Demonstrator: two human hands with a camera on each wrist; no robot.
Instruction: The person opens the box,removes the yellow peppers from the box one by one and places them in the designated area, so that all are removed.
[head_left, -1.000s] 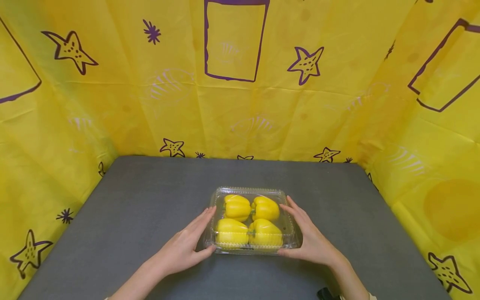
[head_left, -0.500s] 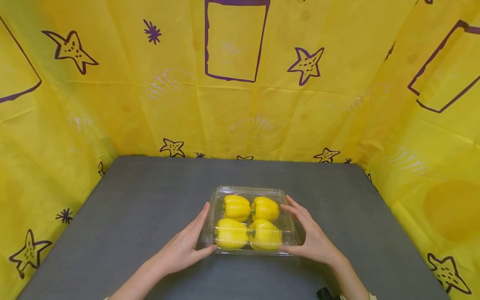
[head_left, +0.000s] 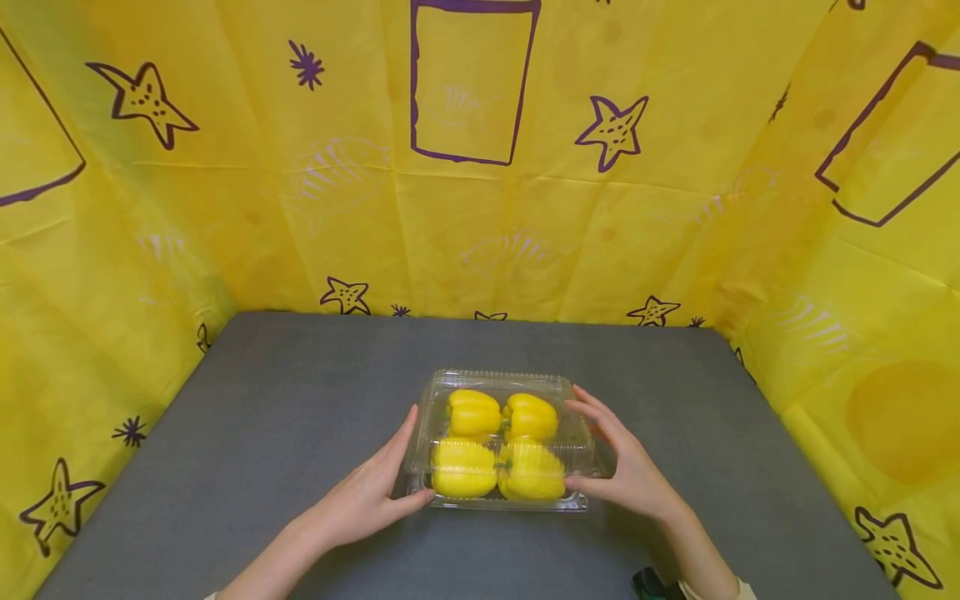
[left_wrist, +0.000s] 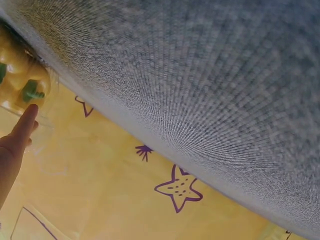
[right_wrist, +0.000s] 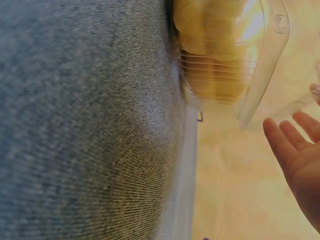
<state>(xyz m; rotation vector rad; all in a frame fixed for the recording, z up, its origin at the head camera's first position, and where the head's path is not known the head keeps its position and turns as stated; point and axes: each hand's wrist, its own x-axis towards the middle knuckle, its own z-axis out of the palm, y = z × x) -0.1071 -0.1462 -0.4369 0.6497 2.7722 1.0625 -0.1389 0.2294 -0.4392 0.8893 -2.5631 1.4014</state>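
A clear plastic box (head_left: 495,503) with several yellow bell peppers (head_left: 465,469) stands on the grey table. Its clear lid (head_left: 517,381) is raised at the front, apart from the base, as the right wrist view also shows. My left hand (head_left: 360,504) lies along the box's left side, fingers straight, thumb at the front left corner; the left wrist view shows a fingertip of this hand (left_wrist: 15,150) beside the box. My right hand (head_left: 637,479) holds the lid's right side between thumb and fingers. In the right wrist view this hand (right_wrist: 302,165) is at the lid's rim.
The grey table (head_left: 300,400) runs back to a yellow cloth (head_left: 480,217) with purple stars and fish drawings, which hangs behind and on both sides. A dark object (head_left: 648,583) is by the right wrist at the bottom edge.
The lid's front edge has risen from the base, and my right hand has shifted slightly right with it. The fingers of my left hand have slid a little left; its thumb stays at the corner.
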